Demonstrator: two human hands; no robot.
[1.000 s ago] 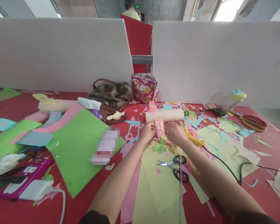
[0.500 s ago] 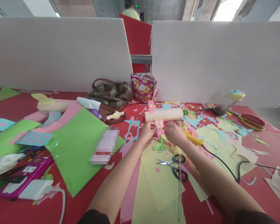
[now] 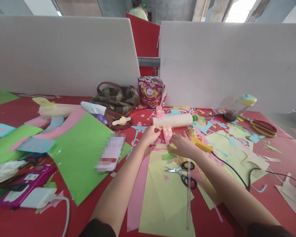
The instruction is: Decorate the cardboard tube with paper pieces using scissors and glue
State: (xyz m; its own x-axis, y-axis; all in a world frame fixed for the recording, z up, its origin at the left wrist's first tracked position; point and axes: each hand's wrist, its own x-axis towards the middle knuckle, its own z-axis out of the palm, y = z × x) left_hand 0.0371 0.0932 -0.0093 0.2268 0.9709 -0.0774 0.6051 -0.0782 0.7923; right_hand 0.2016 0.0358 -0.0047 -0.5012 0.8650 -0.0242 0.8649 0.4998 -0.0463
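A cream paper tube (image 3: 179, 120) lies sideways on the red table, with a pink star-dotted strip (image 3: 167, 134) hanging over its front and a pink tab (image 3: 159, 112) behind it. My left hand (image 3: 151, 134) is just left of the strip, thumb and fingertips pressed together; what they hold, if anything, is too small to make out. To the right of the strip, my right hand (image 3: 184, 144) hovers low over green scraps (image 3: 169, 155), its fingers spread and bent down. Black-handled scissors (image 3: 184, 171) lie below it on yellow paper (image 3: 167, 200).
A yellow glue gun (image 3: 202, 144) with a black cord rests to the right. Further right are a clear jar (image 3: 240, 107) and red-handled scissors (image 3: 263, 127). Green paper (image 3: 81, 158), a phone (image 3: 113, 153) and a plaid bag (image 3: 118, 98) lie left. A snack bag (image 3: 151, 92) stands behind.
My left hand has drawn back from the strip, up and to the left. My right hand has moved down, away from the tube, and its fingers have spread.
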